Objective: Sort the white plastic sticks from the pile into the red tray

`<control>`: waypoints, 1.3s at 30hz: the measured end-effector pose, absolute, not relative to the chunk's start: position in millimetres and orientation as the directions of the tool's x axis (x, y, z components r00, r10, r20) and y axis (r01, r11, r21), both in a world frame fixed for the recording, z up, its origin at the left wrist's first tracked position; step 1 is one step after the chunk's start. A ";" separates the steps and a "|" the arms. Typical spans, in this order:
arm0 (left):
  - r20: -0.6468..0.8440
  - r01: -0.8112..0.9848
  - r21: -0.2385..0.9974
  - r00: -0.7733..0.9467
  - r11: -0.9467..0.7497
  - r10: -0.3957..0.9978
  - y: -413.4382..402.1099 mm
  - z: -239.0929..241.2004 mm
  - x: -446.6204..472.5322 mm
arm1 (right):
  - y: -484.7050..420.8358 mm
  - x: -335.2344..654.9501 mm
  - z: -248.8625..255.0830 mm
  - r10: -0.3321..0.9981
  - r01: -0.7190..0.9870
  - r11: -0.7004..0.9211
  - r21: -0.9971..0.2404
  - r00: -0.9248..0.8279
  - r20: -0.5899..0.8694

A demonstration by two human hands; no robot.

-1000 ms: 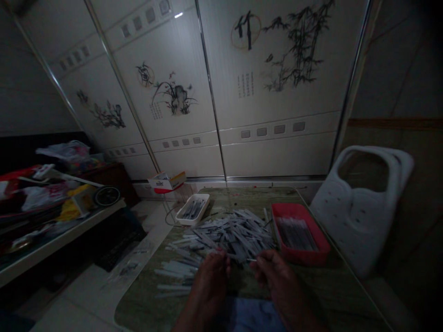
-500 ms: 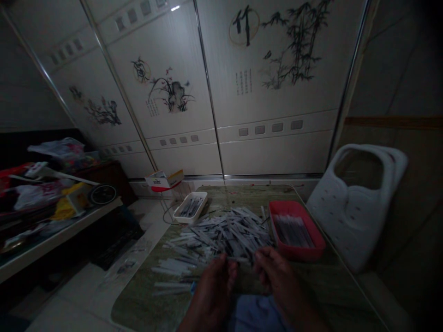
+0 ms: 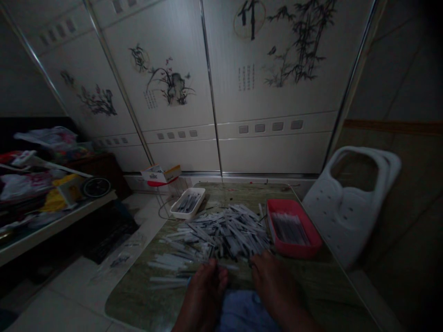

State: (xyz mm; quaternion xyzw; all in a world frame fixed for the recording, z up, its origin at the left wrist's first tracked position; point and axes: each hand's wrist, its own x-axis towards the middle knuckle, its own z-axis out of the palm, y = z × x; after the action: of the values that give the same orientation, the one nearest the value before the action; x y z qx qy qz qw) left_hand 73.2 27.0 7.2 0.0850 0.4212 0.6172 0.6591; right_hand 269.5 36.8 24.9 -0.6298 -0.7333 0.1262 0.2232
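Observation:
My left hand (image 3: 206, 286) is at the near edge of the pile, its thumb and fingers closed on a slim pale stick (image 3: 229, 267) that points right. To its right, my right hand (image 3: 272, 279) has its fingers bent together at the pile's edge, by a small dark tip; what they hold is hidden. In front of both hands spreads a heap of slim whitish and dark sticks (image 3: 224, 230), too dim to name exactly. More pale sticks (image 3: 168, 262) lie in loose rows to the left. A blue bit shows beside my left hand.
On the table (image 3: 138, 302), a red tray (image 3: 313, 249) of upright-packed sticks stands right, and a white tray (image 3: 187, 214) of darker sticks stands back left. A white folding chair (image 3: 341, 216) leans at the right. A cluttered bench (image 3: 79, 210) and a box (image 3: 161, 174) are left.
My hands have drawn slightly down and further apart at the fingertips. The right hand has turned more palm-down and let go of the stick's right end. The view has shifted a little.

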 end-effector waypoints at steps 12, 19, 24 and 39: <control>-0.450 -0.776 0.597 -0.113 0.204 0.886 25.7 3.2 72.0 | 33.5 263.3 24.8 0.975 0.893 0.203 -0.401 -0.145 0.170; -0.435 -0.781 0.591 -0.099 0.201 0.895 24.7 0.9 71.7 | 34.9 258.6 17.9 0.981 0.889 0.191 -0.416 -0.163 0.101; -0.448 -0.776 0.597 -0.108 0.206 0.888 24.9 4.2 72.3 | 35.9 260.5 22.0 0.979 0.660 0.203 -0.723 -0.136 0.150; -0.464 -0.778 0.593 -0.121 0.206 0.878 27.9 5.7 73.9 | 45.2 258.2 22.2 0.983 -0.079 -0.170 -0.982 -0.087 -0.163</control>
State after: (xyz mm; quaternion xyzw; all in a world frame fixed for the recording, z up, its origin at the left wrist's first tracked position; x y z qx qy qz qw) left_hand 73.9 27.9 5.7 0.0609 0.4092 0.6270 0.6601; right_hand 258.2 45.2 22.2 -0.4977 -0.4538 0.5808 0.4572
